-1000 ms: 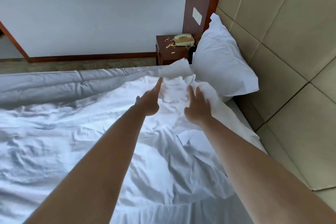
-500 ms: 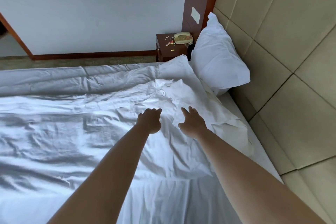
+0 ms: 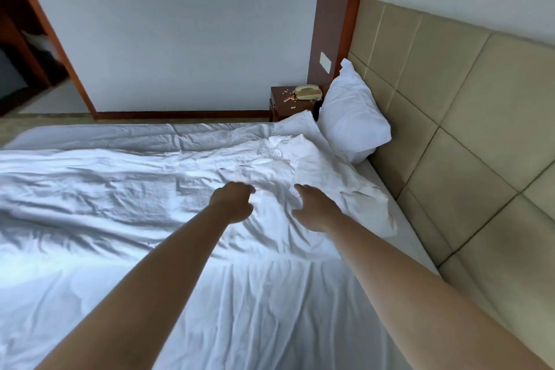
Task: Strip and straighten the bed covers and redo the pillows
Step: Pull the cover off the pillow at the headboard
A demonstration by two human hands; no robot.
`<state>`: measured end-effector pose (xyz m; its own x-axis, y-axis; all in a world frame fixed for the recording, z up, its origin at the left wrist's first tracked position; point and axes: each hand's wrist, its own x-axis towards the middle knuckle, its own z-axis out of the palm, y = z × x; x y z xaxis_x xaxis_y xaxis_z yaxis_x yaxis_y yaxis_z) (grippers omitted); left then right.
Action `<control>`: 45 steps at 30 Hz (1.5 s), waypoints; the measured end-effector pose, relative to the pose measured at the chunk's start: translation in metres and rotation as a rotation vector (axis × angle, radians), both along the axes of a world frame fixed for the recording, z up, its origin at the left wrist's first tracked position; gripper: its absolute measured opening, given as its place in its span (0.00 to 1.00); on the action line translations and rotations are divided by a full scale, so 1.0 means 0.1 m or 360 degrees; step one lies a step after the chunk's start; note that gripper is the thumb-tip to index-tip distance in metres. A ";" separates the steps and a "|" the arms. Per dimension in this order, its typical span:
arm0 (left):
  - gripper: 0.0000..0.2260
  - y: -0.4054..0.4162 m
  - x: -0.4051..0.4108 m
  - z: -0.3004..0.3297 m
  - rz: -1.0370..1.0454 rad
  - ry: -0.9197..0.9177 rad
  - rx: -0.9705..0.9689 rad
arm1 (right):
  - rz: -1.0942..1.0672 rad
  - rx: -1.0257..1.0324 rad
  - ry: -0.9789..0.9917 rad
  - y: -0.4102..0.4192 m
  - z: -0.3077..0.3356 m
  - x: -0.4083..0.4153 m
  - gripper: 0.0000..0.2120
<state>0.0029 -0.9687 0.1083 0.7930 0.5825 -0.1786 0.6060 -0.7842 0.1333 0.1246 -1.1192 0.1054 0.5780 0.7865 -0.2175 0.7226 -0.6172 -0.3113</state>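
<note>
A rumpled white cover [image 3: 135, 189] lies across the bed, over a smoother white sheet [image 3: 270, 315] nearer to me. One white pillow [image 3: 351, 120] leans upright against the padded headboard [image 3: 480, 135] at the far corner. A loose, creased white cloth [image 3: 342, 189] lies between the pillow and my hands. My left hand [image 3: 234, 201] hovers on the cover with its fingers curled under; no fabric shows in it. My right hand [image 3: 315, 207] rests beside it with relaxed, bent fingers touching the cover at the edge of the loose cloth.
A dark wooden nightstand [image 3: 282, 100] with a beige telephone [image 3: 307, 91] and small scraps stands beyond the bed's far side, beside a wooden wall panel [image 3: 333, 24]. An open doorway [image 3: 24, 63] is at far left. A strip of floor runs along the far wall.
Both hands have drawn back toward me from the cloth near the pillow. My left hand's fingers went from straight to curled. The view has pulled back and up.
</note>
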 end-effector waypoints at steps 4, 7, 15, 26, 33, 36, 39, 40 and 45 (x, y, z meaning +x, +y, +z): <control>0.22 -0.31 -0.71 0.02 0.0123 0.0073 -0.0004 | 0.0291 -0.0080 0.0021 -0.10 0.00 -0.50 0.30; 0.22 -0.41 -1.21 0.05 0.0236 0.0100 0.0004 | 0.0496 -0.0122 0.0001 -0.09 0.06 -0.87 0.33; 0.21 -0.28 -2.51 0.11 0.0466 0.0066 -0.0015 | 0.0686 -0.0142 -0.0103 0.18 0.20 -2.03 0.29; 0.22 0.69 -4.50 -0.06 0.0404 0.0135 -0.0083 | 0.0584 -0.0232 -0.0106 1.10 0.09 -4.02 0.29; 0.24 1.41 -5.48 -0.19 0.0402 0.0220 -0.0154 | 0.0629 -0.0345 -0.0080 1.87 -0.06 -4.92 0.31; 0.23 1.85 -5.76 -0.32 0.0392 0.0230 -0.0187 | 0.0667 -0.0364 -0.0057 2.36 -0.17 -5.20 0.31; 0.23 2.40 -5.98 -0.43 0.0398 0.0287 -0.0179 | 0.0696 -0.0353 -0.0031 2.95 -0.32 -5.43 0.30; 0.23 2.59 -6.05 -0.47 0.0401 0.0300 -0.0177 | 0.0692 -0.0337 -0.0017 3.16 -0.39 -5.49 0.29; 0.24 3.50 -6.44 -0.61 0.0388 0.0478 -0.0225 | 0.0669 -0.0341 0.0118 4.13 -0.67 -5.87 0.28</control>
<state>-0.6414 -0.6187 0.0471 0.5349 0.7001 -0.4729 0.8003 -0.5993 0.0180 -0.4624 -0.7060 0.0381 0.1964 0.8817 -0.4289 0.9041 -0.3321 -0.2689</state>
